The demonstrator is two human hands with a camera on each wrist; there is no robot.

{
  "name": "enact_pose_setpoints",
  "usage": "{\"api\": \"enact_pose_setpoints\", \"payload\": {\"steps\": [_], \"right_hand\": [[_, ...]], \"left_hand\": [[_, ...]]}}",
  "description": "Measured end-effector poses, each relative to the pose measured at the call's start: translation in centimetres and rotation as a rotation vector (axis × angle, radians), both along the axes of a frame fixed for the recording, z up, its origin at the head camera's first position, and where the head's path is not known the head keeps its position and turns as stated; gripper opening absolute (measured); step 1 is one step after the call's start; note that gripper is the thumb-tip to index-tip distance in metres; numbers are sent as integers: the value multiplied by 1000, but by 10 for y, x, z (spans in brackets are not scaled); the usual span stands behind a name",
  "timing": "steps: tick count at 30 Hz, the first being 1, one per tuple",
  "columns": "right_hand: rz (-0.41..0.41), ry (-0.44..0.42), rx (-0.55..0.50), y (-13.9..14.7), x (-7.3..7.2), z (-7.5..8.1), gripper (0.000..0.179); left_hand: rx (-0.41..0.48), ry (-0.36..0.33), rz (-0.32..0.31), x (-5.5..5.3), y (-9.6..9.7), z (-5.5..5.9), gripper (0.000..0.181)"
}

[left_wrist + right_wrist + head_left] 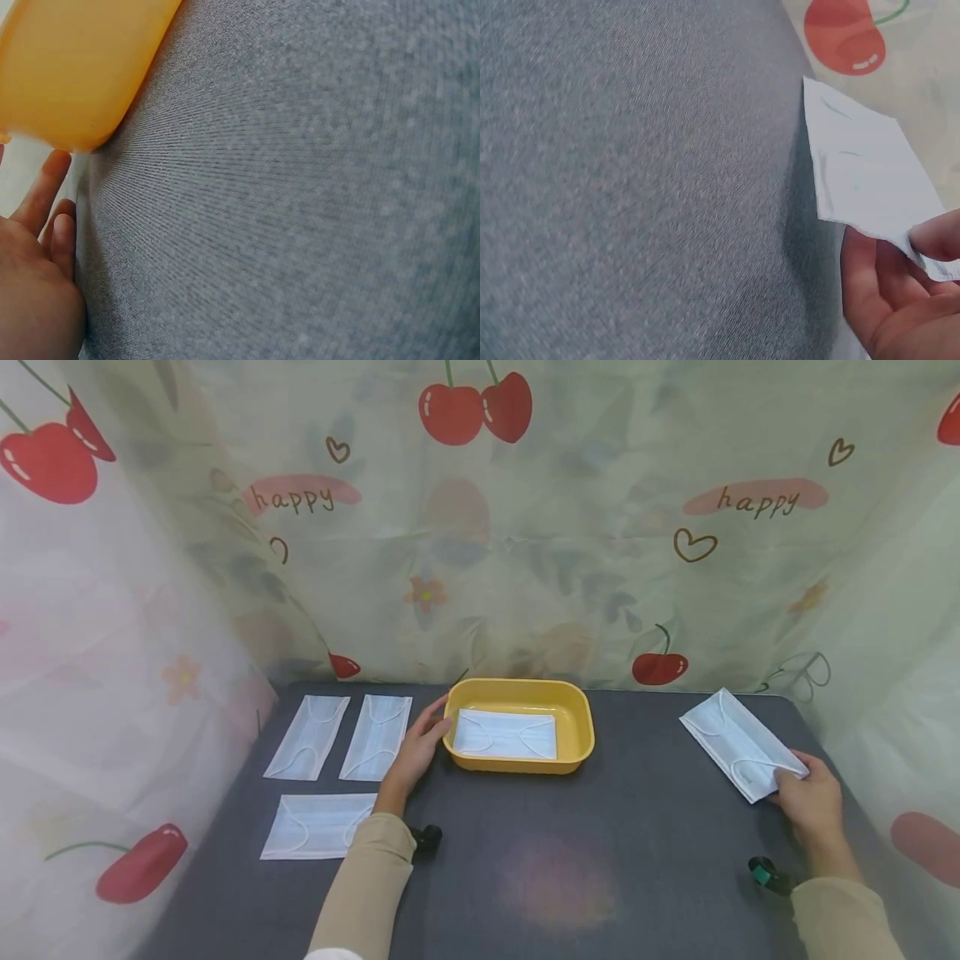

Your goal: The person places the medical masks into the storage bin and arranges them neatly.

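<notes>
My right hand (812,797) pinches a pale blue face mask (738,739) by its near corner, thumb on top and fingers underneath. In the right wrist view the mask (870,165) slants above the table, its ear loops faintly visible. My left hand (417,747) reaches to the left end of a yellow plastic tub (517,766). Its fingers are extended, with fingertips right at the tub's side, as the left wrist view shows on the tub wall (82,67). Inside the tub lies one flat face mask (506,734).
Left of the tub, two masks lie side by side, an outer mask (307,737) and an inner mask (377,737). A third mask (318,827) lies nearer, partly hidden by my left sleeve. The dark grey table (637,860) meets a printed curtain (555,568) behind.
</notes>
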State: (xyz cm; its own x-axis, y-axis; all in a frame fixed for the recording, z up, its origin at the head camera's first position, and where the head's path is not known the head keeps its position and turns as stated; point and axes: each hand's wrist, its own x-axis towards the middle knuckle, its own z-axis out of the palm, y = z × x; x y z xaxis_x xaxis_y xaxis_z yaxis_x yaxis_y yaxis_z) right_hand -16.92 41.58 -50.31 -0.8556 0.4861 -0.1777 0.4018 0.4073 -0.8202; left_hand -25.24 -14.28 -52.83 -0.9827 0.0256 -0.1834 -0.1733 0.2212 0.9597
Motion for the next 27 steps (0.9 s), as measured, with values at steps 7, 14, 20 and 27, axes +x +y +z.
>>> {"api": "enact_pose_setpoints", "payload": {"steps": [7, 14, 20, 27], "right_hand": [[17, 72, -76, -9, -3, -2, 55], [37, 83, -80, -20, -7, 4, 51], [53, 91, -98, -28, -13, 15, 52], [76, 126, -170, -41, -16, 27, 50]], "left_hand": [[-2, -16, 2, 0, 1, 0, 45], [1, -13, 5, 1, 0, 0, 45], [7, -18, 4, 0, 0, 0, 46], [7, -24, 7, 1, 0, 1, 46]]}}
